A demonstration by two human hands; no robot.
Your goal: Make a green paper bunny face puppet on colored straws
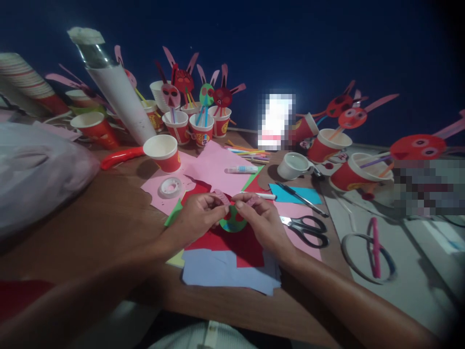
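Nearest the table's front edge, grey-blue paper sheets (218, 271) are lying in a loose pile, with red paper (250, 259) spreading over and beyond them. Above the red paper, both hands are holding a small green paper disc (238, 226) with red patches, its upper edge sitting between the fingertips. The left hand (198, 213) is pinching a pink paper strip (221, 196) between thumb and fingers at the disc's upper left. The right hand (265, 220) is likewise pinching a second pink strip (253, 200) at the upper right; whether either strip is joined to the disc I cannot tell, as the fingers are covering those edges.

Right of the right hand, black-handled scissors (308, 230) are lying partly on pink paper, and a black pen (301, 198) is resting across a bright blue paper piece (281, 194). Left of the left hand, a tape roll (162, 189) is lying on pink paper. Farther off, a glue tube (241, 169) is resting on a pink sheet (214, 165), a red-and-white paper cup (162, 160) is standing beyond the tape, and a white mug (290, 167) is standing to the right. Behind these, paper cups are holding eared paper faces on straws, a green face (206, 94) among them, while a white tube (118, 97) is leaning at the left.
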